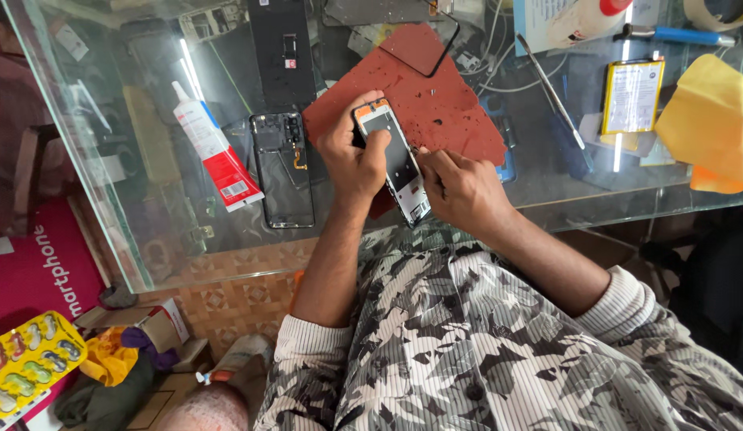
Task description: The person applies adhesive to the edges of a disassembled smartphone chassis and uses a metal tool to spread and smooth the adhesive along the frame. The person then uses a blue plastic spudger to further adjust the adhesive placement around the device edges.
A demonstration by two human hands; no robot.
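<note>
Striped camouflage sleeve; both hands grip flat rectangular opened phone.

right hand hides whatever small thing its fingertips pinch.

Glossy glass table, matt red mat

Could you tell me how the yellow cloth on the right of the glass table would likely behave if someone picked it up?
The yellow cloth would probably hang limp, since it already lies creased and bent over the glass table edge. It looks thin, so likely very light. Being soft, it should neither roll nor break.
</note>
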